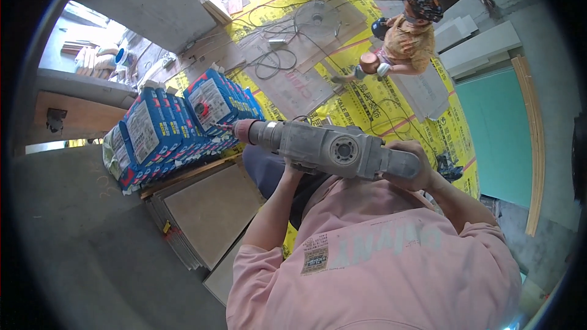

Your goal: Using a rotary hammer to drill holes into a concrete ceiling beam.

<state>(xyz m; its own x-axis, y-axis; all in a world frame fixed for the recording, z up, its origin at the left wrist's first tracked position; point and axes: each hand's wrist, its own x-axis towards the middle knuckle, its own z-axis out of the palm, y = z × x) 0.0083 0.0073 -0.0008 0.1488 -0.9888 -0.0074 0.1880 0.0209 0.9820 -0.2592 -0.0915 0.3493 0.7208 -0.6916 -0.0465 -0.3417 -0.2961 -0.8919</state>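
A grey rotary hammer drill (318,143) lies across my body at chest height, its reddish-brown chuck collar (245,131) and bit pointing left. My right hand (417,153) is wrapped round the rear handle. Under the front of the drill body, my left hand (293,173) holds it from below, with most of its fingers hidden. The bit's tip ends in front of a stack of blue printed packages (177,125), and I cannot tell whether it touches them.
Another person (406,43) crouches ahead on the right, on a floor covered in yellow sheeting (455,128). Loose cables (275,64) cross the floor. Large tiles (211,208) lean at lower left. Green board (495,134) and wooden strips (531,146) stand along the right wall.
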